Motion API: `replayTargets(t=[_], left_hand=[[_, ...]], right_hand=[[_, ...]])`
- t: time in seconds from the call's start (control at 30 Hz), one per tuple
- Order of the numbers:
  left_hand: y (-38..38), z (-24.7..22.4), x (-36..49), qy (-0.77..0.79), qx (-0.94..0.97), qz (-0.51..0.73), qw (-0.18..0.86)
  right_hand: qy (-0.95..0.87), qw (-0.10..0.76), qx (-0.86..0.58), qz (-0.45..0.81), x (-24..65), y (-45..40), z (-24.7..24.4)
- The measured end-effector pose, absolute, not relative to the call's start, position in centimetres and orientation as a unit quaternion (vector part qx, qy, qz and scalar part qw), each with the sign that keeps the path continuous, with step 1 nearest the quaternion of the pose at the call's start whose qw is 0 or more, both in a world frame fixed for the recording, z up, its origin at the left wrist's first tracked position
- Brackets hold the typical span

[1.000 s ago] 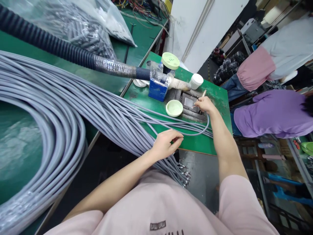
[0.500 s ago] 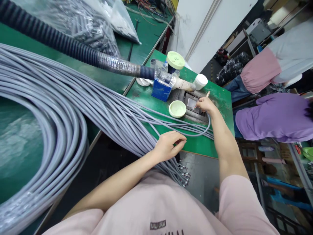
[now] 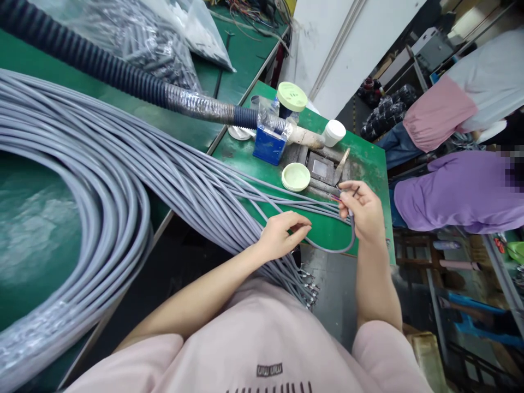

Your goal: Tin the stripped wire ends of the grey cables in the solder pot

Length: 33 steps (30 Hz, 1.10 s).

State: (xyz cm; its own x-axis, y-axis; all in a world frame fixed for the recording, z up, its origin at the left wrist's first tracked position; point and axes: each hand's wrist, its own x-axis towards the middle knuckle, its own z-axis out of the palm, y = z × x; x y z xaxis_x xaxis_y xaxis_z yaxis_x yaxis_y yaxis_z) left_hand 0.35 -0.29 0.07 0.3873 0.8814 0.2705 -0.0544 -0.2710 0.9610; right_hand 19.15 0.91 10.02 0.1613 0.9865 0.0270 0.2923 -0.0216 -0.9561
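Observation:
My right hand (image 3: 362,210) is closed on the end of a grey cable (image 3: 343,250), in front of the dark metal block. Thin coloured wires, one dark and one reddish, stick out between its fingers. From there the cable loops down and back towards the left, passing behind my left hand (image 3: 282,234). That hand hovers at the edge of the thick bundle of grey cables (image 3: 196,196), fingers loosely bent, a gap between thumb and fingers, nothing visible in it. The metal block (image 3: 321,166) has a shiny square surface, with a flat, light-coloured stick (image 3: 343,164) leaning at its right side.
A pale green dish (image 3: 296,177), a blue box (image 3: 269,145), a white tub (image 3: 334,132) and a green-lidded container (image 3: 292,96) surround the block. A black corrugated hose (image 3: 123,79) reaches in from the left. Two people stand at right, one in a purple top (image 3: 454,194).
My right hand has drawn back from the shiny square towards me, bringing the cable end along. The stick beside the block now shows more fully. My left hand has barely moved.

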Motion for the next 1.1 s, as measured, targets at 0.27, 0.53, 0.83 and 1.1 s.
replayTargets(t=[0.27,0.53,0.83,1.1], left_hand=[[-2.2,1.6,1.9,0.248,0.327,0.457,0.789],[-2.9,3.0,1.3,0.243,0.263,0.480,0.801],[-2.9,3.4,1.2,0.252,0.259,0.480,0.799],[-2.9,3.1,1.4,0.263,0.265,0.480,0.794]], right_hand=[[-0.546,0.489,-0.600,0.321,13.8,-5.5,9.4],[-0.578,0.478,-0.588,0.302,13.2,-6.1,8.7],[-0.577,0.484,-0.576,0.318,13.3,-6.0,8.4],[-0.568,0.497,-0.600,0.265,13.2,-5.9,8.5]])
